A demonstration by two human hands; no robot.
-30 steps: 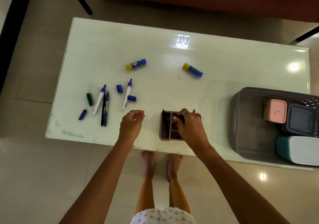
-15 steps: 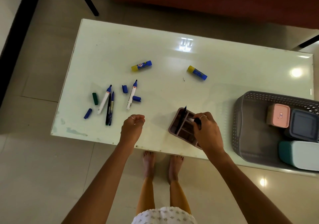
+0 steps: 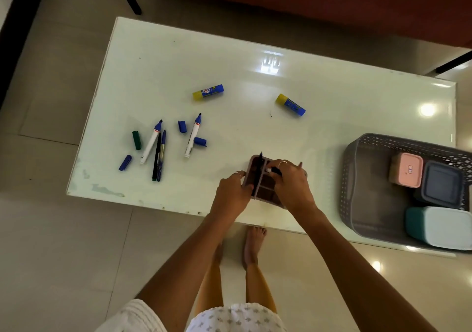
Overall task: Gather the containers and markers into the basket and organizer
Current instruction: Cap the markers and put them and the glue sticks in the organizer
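A mauve compartmented organizer (image 3: 264,192) stands near the table's front edge with a dark marker (image 3: 258,172) standing in it. My left hand (image 3: 233,193) grips the organizer's left side. Above the organizer, my right hand (image 3: 291,184) pinches a black-capped marker (image 3: 274,170). At the table's right end a grey basket (image 3: 357,178) holds a pink container (image 3: 408,169), a dark blue container (image 3: 441,184) and a teal container (image 3: 439,227). Loose markers (image 3: 152,141), (image 3: 192,136), pens (image 3: 159,156) and caps (image 3: 136,140) lie at the left.
Two blue-and-yellow glue sticks (image 3: 208,92), (image 3: 291,104) lie mid-table. The white glossy table (image 3: 332,96) stands on a tiled floor, with a red sofa (image 3: 306,2) behind it. My bare feet (image 3: 252,242) are under the front edge.
My left hand moved right from the bare table and took hold of the organizer's left side. My right hand stayed over the organizer with the marker.
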